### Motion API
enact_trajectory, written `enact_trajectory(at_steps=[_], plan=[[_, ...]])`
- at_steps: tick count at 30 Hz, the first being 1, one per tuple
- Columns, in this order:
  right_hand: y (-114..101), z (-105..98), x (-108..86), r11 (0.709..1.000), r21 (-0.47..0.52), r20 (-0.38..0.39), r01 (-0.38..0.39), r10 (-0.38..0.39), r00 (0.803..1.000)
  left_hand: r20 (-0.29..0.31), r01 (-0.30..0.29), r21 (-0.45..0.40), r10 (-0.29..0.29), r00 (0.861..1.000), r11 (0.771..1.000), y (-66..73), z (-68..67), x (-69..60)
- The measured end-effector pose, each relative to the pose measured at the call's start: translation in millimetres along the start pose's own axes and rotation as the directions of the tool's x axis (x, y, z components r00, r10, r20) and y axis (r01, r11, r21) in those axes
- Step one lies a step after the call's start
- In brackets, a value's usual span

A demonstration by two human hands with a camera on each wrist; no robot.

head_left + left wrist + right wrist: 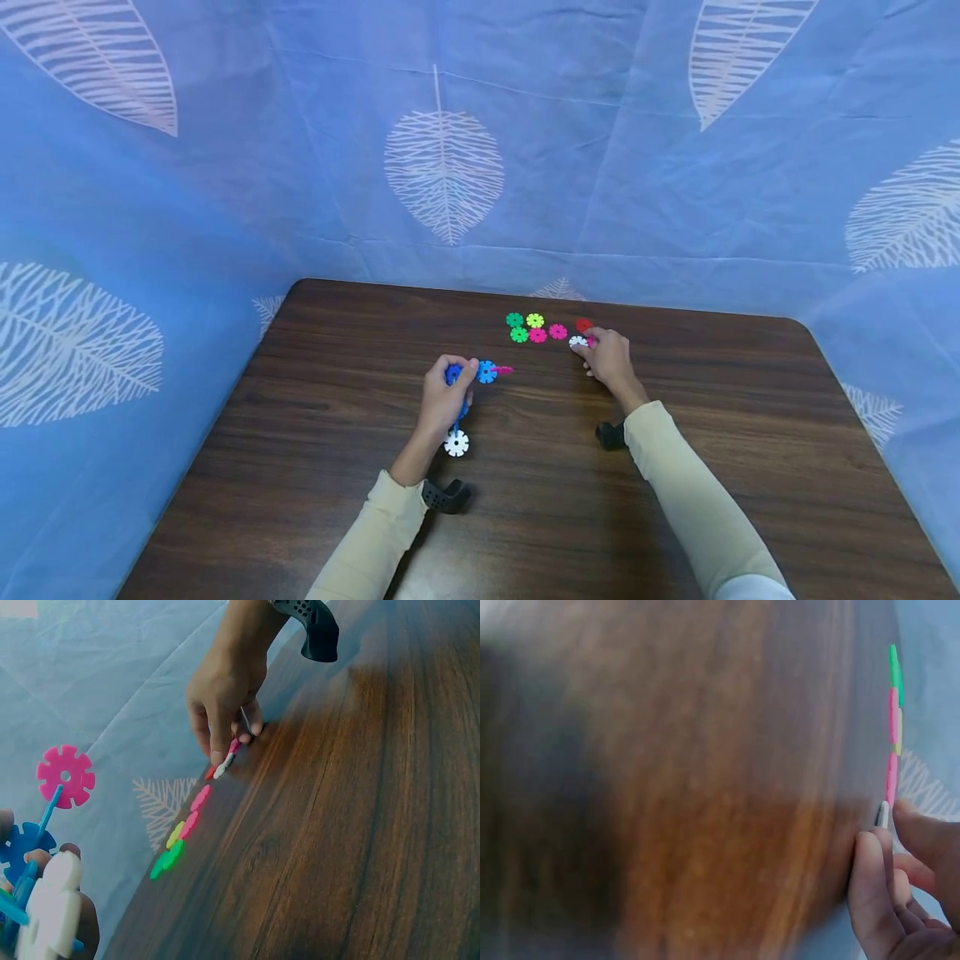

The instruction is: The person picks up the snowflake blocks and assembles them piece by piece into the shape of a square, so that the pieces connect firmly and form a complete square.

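My left hand (444, 400) grips a joined chain of notched plastic discs. Blue discs (487, 372) make up part of it, a white disc (456, 443) hangs at the near end, and a pink disc (66, 777) sticks out at the other. The palm and fingers hide some of the chain. Over at the far right of the loose discs, my right hand (609, 358) pinches a white notched disc (577, 342) between thumb and fingers, low at the tabletop. Right by those fingers lie a red disc (584, 324) and a partly covered pink one (592, 342).
Two green discs (514, 320), a yellow disc (535, 320) and two pink discs (557, 332) lie left of the right hand, near the far edge of the brown wooden table (337, 333). Blue cloth (562, 183) with white leaf prints hangs behind and beside the table.
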State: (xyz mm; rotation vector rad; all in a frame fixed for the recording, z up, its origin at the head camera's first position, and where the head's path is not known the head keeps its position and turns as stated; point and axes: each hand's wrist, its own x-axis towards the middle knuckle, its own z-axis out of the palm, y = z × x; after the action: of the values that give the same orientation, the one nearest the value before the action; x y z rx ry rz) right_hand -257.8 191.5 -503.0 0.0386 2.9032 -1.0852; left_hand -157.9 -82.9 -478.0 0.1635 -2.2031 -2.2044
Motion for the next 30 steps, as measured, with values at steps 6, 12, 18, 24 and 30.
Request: enact_trajectory(at_steps=[6, 12, 18, 24, 30], plan=[[-2, 2, 0.3, 1.000, 0.000, -0.006, -0.006, 0.006, 1.000, -0.014, -0.007, -0.006, 0.007, 1.000, 1.000, -4.1, 1.2, 1.6], [-2, 4, 2.9, 1.000, -0.030, -0.036, -0.008, 0.007, 0.999, -0.005, -0.013, -0.003, 0.013, 1.000, 1.000, -3.5, 3.0, 1.0], [-2, 3, 0.0, 0.999, -0.003, -0.077, -0.032, 0.031, 0.997, 0.012, 0.008, -0.009, -0.008, 1.000, 1.000, -2.4, 3.2, 1.7], [-2, -1, -11.8, 0.978, 0.201, -0.039, -0.056, 0.065, 0.997, 0.024, 0.006, -0.013, -0.006, 1.000, 1.000, 0.2, 3.8, 3.8], [-8, -7, -32.7, 0.883, 0.469, 0.056, -0.038, 0.014, 0.998, 0.061, -0.022, -0.008, 0.023, 0.998, 1.000, 1.0, 5.7, 3.4]])
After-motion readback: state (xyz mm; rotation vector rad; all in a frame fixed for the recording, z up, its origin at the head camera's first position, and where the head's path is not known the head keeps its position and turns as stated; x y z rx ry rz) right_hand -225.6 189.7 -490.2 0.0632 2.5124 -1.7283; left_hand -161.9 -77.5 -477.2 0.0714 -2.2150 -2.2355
